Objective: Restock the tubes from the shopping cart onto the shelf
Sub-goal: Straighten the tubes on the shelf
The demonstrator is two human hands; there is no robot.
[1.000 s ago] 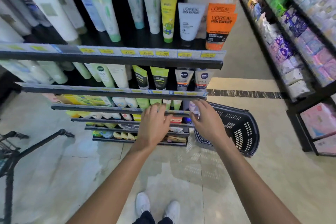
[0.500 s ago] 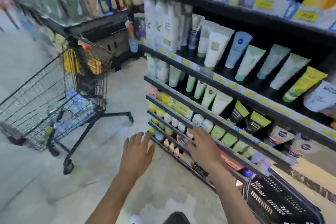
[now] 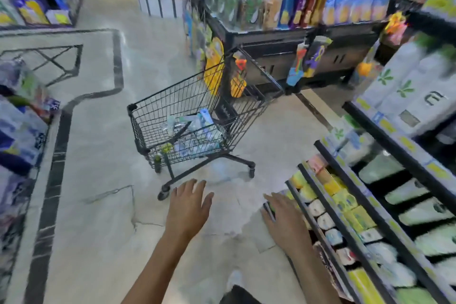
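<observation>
On the aisle floor ahead stands the cart [image 3: 197, 116], now square in view where a second ago the shelf [image 3: 350, 224] filled the frame: the person has turned away from the shelf, which now runs down the right edge. Both hands have come off its lower rails. The left hand [image 3: 188, 207] hangs over the floor short of the cart, fingers [image 3: 195, 186] straight and spread, holding nothing. The right hand [image 3: 283, 217] is beside the low shelf rails, fingers loosely apart and also empty; whether it touches the rail is lost in blur. I read this as one placement finished and the next fetch beginning, so a reach into the cart should follow.

The tubes [image 3: 197, 128] lie in a loose heap on the cart's floor, pale white, blue and green, some overlapping, one leaning against the wire wall. Blur hides their labels and count. Several clearly remain, so the restocking is not near done
</observation>
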